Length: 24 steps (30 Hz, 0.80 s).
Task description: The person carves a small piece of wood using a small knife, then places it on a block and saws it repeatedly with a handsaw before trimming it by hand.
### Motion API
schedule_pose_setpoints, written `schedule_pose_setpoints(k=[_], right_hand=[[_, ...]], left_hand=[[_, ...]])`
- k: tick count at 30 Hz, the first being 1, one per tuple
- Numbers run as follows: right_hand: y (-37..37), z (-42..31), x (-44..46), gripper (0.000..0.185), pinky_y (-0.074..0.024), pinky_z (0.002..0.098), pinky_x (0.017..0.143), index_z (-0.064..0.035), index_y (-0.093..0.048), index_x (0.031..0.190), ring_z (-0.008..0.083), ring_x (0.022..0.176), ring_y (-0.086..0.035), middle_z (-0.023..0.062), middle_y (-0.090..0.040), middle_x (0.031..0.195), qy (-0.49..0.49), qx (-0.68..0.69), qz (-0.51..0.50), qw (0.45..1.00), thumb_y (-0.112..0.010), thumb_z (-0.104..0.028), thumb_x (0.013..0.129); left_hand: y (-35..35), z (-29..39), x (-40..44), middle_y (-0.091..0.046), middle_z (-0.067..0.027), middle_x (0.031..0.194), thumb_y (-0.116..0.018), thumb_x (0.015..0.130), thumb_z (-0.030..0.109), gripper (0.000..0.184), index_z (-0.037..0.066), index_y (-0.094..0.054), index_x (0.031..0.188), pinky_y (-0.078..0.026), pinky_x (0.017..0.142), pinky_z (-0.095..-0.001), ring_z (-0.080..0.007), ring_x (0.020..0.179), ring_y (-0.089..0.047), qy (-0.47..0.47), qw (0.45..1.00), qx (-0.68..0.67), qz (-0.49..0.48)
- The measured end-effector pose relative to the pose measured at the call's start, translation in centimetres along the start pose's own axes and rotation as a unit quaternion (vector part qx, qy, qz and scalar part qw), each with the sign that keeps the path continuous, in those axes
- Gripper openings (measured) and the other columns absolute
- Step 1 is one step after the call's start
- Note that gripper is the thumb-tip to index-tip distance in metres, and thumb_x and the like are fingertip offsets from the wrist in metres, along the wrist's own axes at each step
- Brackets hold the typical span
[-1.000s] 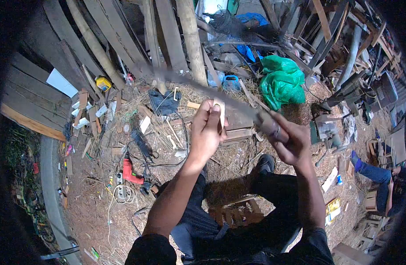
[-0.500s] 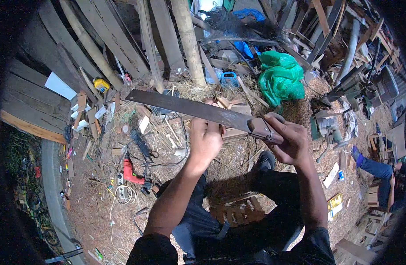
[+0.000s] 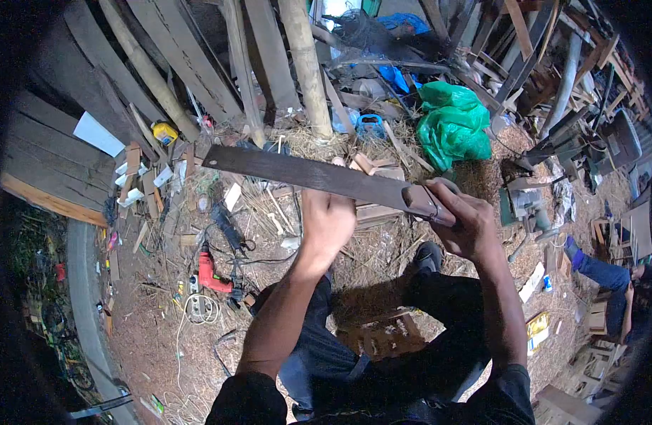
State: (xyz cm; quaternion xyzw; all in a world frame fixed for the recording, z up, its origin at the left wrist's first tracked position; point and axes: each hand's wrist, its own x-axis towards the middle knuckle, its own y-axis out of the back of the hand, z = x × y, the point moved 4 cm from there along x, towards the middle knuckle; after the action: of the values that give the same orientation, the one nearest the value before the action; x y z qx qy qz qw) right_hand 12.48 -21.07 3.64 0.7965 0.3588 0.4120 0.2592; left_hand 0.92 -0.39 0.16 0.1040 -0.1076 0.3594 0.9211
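A handsaw (image 3: 283, 168) with a long dark metal blade stretches across the middle of the view, its far end pointing left. My right hand (image 3: 469, 221) is closed around its handle on the right. Under the middle of the blade is my left hand (image 3: 327, 225), closed on it, with the fingers mostly behind the metal and a fingertip showing above the upper edge. Whatever lies behind the blade there is hidden. Wood pieces (image 3: 379, 212) lie on the ground beyond my hands.
A red power drill (image 3: 212, 273) and a power strip with white cord (image 3: 198, 306) lie left. A green plastic bag (image 3: 453, 124) sits at upper right, near a machine (image 3: 535, 202). Planks (image 3: 184, 60) lean at the back. Another person's leg (image 3: 599, 273) shows far right.
The saw blade has tilted slightly and sits a little lower over my left hand, covering more of its fingers. Both hands stay on the saw.
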Motion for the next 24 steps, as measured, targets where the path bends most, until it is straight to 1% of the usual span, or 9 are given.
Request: schedule_pose_setpoints(k=[1,2,5,7,9,15,16,20,24], right_hand=[[0.1,0.2,-0.3,0.067,-0.0538,0.0406,0.074,-0.0024,-0.058,0.125,0.037,0.084,-0.068,0.023,-0.067,0.101,-0.016,-0.008,-0.012,1.0,-0.073,0.002,0.06],[0.3,1.6,-0.9,0.066,-0.0543,0.0397,0.074,-0.002,-0.058,0.125,0.0361,0.085,-0.068,0.0231,-0.067,0.104,-0.027,-0.022,-0.01,0.999,-0.073,0.002,0.06],[2.5,7.2,-3.7,0.054,-0.0541,0.0344,0.077,0.0021,-0.059,0.123,0.027,0.087,-0.068,0.0216,-0.067,0.112,-0.091,-0.018,0.031,0.995,-0.069,0.0,0.07],[4.4,9.3,-4.6,0.036,-0.0517,0.0272,0.079,0.0086,-0.058,0.122,0.0125,0.091,-0.066,0.0184,-0.067,0.116,-0.154,0.056,0.109,0.98,-0.064,-0.003,0.089],[4.6,10.6,-4.4,0.038,-0.048,0.0287,0.089,0.0104,-0.056,0.124,0.0129,0.102,-0.061,0.0161,-0.067,0.117,-0.191,0.086,0.218,0.953,-0.064,-0.004,0.09],[1.3,8.0,-2.1,0.042,-0.0423,0.0302,0.099,0.0103,-0.052,0.129,0.0155,0.11,-0.058,0.0128,-0.064,0.118,-0.252,0.22,0.255,0.907,-0.06,-0.001,0.09],[1.2,6.7,-1.2,0.043,-0.0483,0.028,0.087,0.0084,-0.053,0.13,0.0132,0.096,-0.061,0.0091,-0.066,0.11,-0.214,0.219,0.258,0.916,-0.06,0.0,0.089],[0.1,5.6,0.6,0.039,-0.0436,0.02,0.057,0.0035,-0.058,0.127,0.0049,0.069,-0.055,0.0021,-0.067,0.093,-0.299,0.248,0.266,0.882,-0.064,-0.005,0.089],[-0.5,5.8,1.3,0.036,-0.043,0.0207,0.058,0.003,-0.062,0.123,0.0044,0.07,-0.053,-0.0002,-0.066,0.088,-0.33,0.256,0.242,0.876,-0.066,-0.009,0.09]], left_hand=[[0.3,-0.3,-0.1,-0.055,-0.0045,0.087,-0.047,0.1,0.018,0.023,0.001,-0.059,0.089,-0.042,0.081,-0.0296,-0.0122,0.088,-0.05,0.024,0.999,0.03,0.008],[-0.1,0.3,0.3,-0.061,-0.0151,0.082,-0.048,0.083,0.001,0.018,-0.005,-0.059,0.096,-0.045,0.072,-0.0458,-0.0334,0.072,-0.058,-0.177,0.959,0.216,0.048],[14.9,-4.7,3.3,-0.053,-0.0019,0.076,-0.043,0.095,0.014,0.017,0.008,-0.056,0.086,-0.042,0.056,-0.0306,-0.013,0.062,-0.05,0.086,0.973,-0.206,0.058],[13.6,-2.9,4.5,-0.048,0.0022,0.069,-0.04,0.097,0.015,0.017,0.008,-0.052,0.089,-0.034,0.046,-0.0258,-0.0078,0.054,-0.042,0.117,0.952,-0.238,0.153],[10.9,-3.1,3.8,-0.042,0.0062,0.063,-0.036,0.099,0.015,0.016,0.008,-0.049,0.092,-0.026,0.036,-0.0209,-0.0026,0.046,-0.034,0.163,0.909,-0.279,0.262],[1.5,-1.5,3.1,-0.046,0.0006,0.06,-0.034,0.103,0.028,0.031,0.009,-0.051,0.084,-0.031,0.037,-0.0246,-0.009,0.043,-0.038,0.177,0.956,-0.199,0.123],[0.8,-1.2,3.0,-0.046,0.0005,0.06,-0.034,0.102,0.026,0.03,0.009,-0.05,0.084,-0.032,0.038,-0.0251,-0.0094,0.043,-0.039,0.17,0.958,-0.205,0.109],[-1.2,0.1,2.7,-0.05,-0.0018,0.066,-0.043,0.098,0.021,0.019,0.007,-0.052,0.09,-0.037,0.041,-0.0257,-0.01,0.045,-0.044,0.126,0.968,-0.19,0.103],[-1.5,0.6,2.4,-0.053,-0.0028,0.074,-0.051,0.096,0.022,0.016,0.006,-0.054,0.097,-0.039,0.044,-0.0255,-0.0093,0.051,-0.048,0.117,0.975,-0.164,0.095]])
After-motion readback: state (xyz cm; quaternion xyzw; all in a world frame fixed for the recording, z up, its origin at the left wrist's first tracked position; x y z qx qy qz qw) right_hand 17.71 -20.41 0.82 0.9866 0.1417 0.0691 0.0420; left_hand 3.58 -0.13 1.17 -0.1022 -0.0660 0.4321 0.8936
